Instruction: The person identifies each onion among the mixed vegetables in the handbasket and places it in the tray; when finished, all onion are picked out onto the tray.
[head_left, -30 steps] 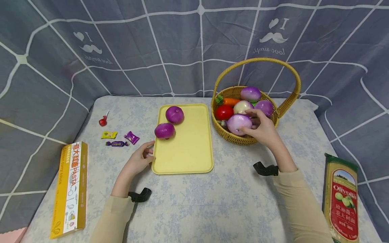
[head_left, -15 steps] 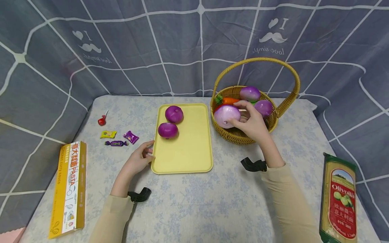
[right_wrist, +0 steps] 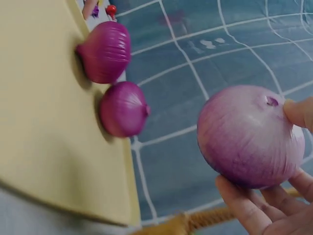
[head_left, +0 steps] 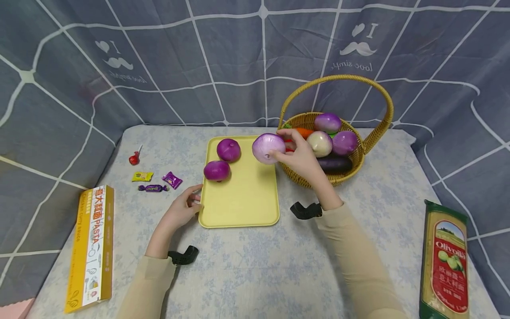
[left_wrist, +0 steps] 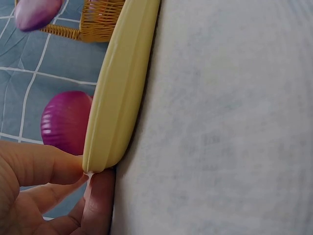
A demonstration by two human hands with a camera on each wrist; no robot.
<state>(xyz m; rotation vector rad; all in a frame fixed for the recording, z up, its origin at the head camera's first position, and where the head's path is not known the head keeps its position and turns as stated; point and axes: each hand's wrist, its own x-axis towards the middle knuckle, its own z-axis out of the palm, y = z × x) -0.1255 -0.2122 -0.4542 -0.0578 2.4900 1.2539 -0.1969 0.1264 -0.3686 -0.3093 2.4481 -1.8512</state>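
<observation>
My right hand (head_left: 304,161) holds a pale purple onion (head_left: 268,148) between thumb and fingers, over the upper right edge of a yellow tray (head_left: 243,204). In the right wrist view the onion (right_wrist: 249,137) hangs apart from the tray surface. Two dark purple onions, one at the back (head_left: 229,150) and one nearer the left edge (head_left: 217,170), lie on the tray. At the tray's left side, my left hand (head_left: 181,210) pinches the rim; the left wrist view shows thumb and fingers on the tray edge (left_wrist: 120,88).
Right of the tray stands a wicker basket (head_left: 296,176) with a tall handle, holding an eggplant (head_left: 335,164), a carrot (head_left: 304,133) and several onions. Candies (head_left: 153,188) and a lollipop (head_left: 134,158) lie left. A pasta box (head_left: 89,248) and pasta bag (head_left: 445,261) flank the table.
My right hand has lifted the pale onion out of the basket and carried it left to the tray. The eggplant shows now. The nearer dark onion rocked slightly; my left hand stayed put.
</observation>
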